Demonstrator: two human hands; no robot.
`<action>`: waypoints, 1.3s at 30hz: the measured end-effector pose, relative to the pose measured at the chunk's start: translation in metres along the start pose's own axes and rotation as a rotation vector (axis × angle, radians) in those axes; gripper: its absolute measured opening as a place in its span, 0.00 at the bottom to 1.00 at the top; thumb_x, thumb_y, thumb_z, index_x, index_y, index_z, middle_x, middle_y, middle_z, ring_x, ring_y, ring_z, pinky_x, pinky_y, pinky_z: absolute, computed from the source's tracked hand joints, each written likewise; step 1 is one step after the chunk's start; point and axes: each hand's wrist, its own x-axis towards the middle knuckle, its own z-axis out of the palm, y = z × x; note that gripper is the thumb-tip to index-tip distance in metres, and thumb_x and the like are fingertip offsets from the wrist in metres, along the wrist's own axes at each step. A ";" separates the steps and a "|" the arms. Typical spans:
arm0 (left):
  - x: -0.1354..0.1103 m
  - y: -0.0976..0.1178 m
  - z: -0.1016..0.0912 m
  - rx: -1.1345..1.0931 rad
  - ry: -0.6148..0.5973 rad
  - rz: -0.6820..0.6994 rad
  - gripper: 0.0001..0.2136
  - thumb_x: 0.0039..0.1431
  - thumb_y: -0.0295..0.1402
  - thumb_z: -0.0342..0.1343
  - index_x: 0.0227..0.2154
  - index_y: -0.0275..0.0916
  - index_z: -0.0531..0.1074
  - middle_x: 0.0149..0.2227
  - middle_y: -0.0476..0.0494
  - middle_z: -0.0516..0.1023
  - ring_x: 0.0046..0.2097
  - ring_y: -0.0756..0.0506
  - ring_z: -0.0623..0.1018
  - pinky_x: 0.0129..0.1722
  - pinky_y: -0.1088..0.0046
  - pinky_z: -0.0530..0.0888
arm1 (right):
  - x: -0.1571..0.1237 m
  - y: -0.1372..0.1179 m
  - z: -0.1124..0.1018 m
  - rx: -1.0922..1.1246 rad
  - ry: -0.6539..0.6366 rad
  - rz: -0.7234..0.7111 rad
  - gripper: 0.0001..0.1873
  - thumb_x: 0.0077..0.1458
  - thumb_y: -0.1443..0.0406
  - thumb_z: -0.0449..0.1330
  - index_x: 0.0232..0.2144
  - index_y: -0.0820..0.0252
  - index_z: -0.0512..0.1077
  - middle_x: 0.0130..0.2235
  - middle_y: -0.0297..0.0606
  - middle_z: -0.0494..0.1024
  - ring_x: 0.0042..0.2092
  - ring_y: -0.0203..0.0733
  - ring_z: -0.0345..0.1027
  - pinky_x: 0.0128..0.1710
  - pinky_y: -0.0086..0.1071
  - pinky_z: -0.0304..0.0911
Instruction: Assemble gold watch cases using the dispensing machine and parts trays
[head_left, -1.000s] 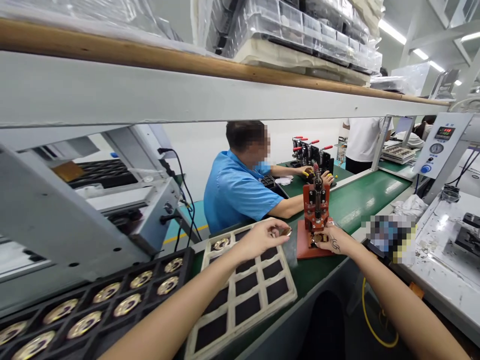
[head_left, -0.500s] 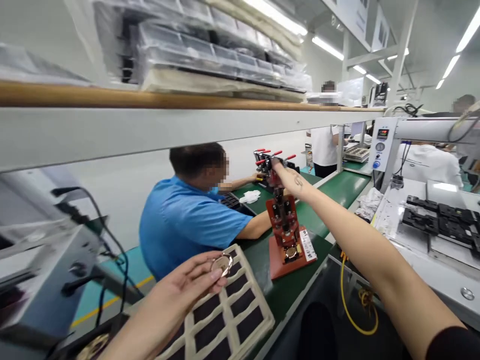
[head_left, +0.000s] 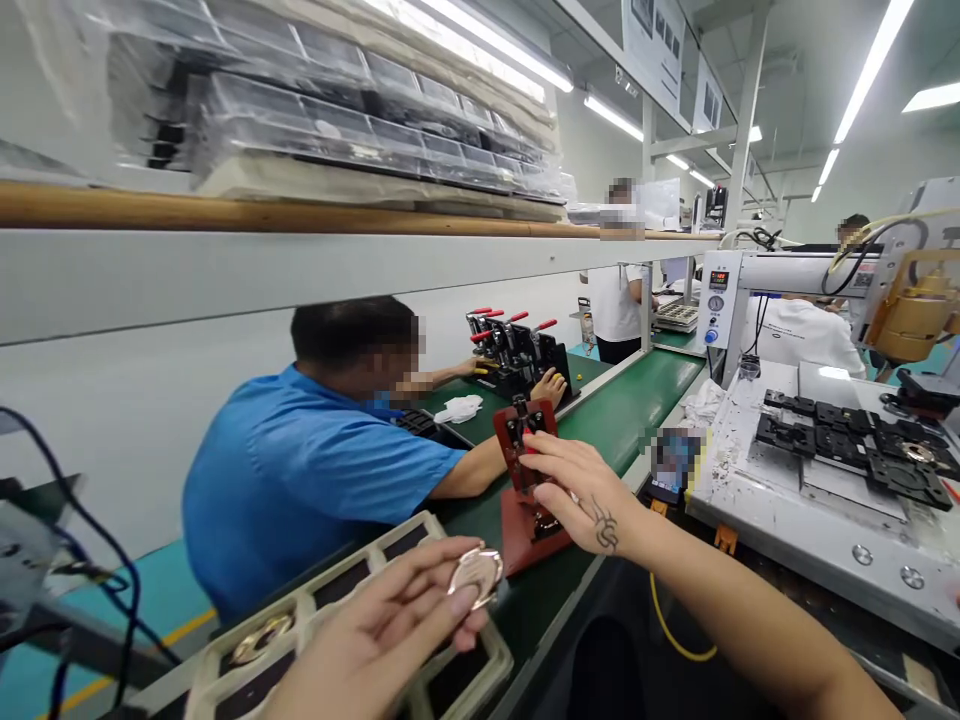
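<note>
My left hand [head_left: 409, 625], closed with thumb and fingers pinching its rim, holds a round gold-rimmed watch case [head_left: 477, 574] above a compartmented tray [head_left: 491, 650]. Ahead and to the right, my right hand [head_left: 577, 480] is at the lever of a small red hand press [head_left: 517, 540], fingers over it and thumb below. A bit of red handle shows by the fingertips; the palm hides the rest. The press base is partly covered by the hand, with a metallic part just visible there. Another gold ring-shaped part [head_left: 262, 638] lies in a tray compartment.
A co-worker in a blue shirt [head_left: 300, 490] sits at left, hands at black toggle clamps [head_left: 517, 350]. A shelf [head_left: 300, 265] crosses overhead. At right stands a white machine [head_left: 750, 520] with black fixtures; a phone [head_left: 673, 465] lies by its edge.
My right hand has come down from the top of the press toward me, and the lever has lowered with it. My left hand still holds the watch case. The view has turned right.
</note>
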 end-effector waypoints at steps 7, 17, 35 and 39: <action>-0.029 0.011 0.057 -0.104 -0.270 0.038 0.21 0.55 0.45 0.74 0.49 0.43 0.81 0.40 0.40 0.86 0.38 0.40 0.85 0.38 0.64 0.84 | -0.068 -0.049 -0.018 0.381 -0.014 0.565 0.19 0.74 0.51 0.58 0.50 0.56 0.81 0.36 0.38 0.84 0.36 0.43 0.79 0.40 0.36 0.75; -0.032 0.004 0.087 -0.319 -0.416 0.024 0.23 0.59 0.42 0.74 0.53 0.40 0.77 0.39 0.44 0.82 0.38 0.43 0.86 0.39 0.67 0.83 | -0.096 -0.068 -0.046 0.608 -0.012 0.801 0.22 0.65 0.45 0.67 0.43 0.57 0.83 0.29 0.36 0.80 0.30 0.40 0.74 0.28 0.31 0.71; -0.034 0.007 0.099 -0.464 -0.499 -0.074 0.18 0.58 0.39 0.76 0.45 0.36 0.79 0.38 0.44 0.84 0.35 0.44 0.87 0.35 0.70 0.84 | -0.101 -0.079 -0.065 0.762 -0.009 0.818 0.19 0.67 0.49 0.67 0.40 0.59 0.83 0.29 0.36 0.80 0.28 0.37 0.72 0.28 0.30 0.71; -0.033 0.008 0.100 -0.485 -0.510 -0.090 0.17 0.60 0.37 0.75 0.45 0.33 0.78 0.37 0.43 0.84 0.34 0.45 0.87 0.34 0.71 0.84 | -0.100 -0.080 -0.065 0.836 0.001 0.819 0.18 0.68 0.51 0.67 0.39 0.60 0.83 0.30 0.36 0.80 0.28 0.36 0.71 0.27 0.28 0.69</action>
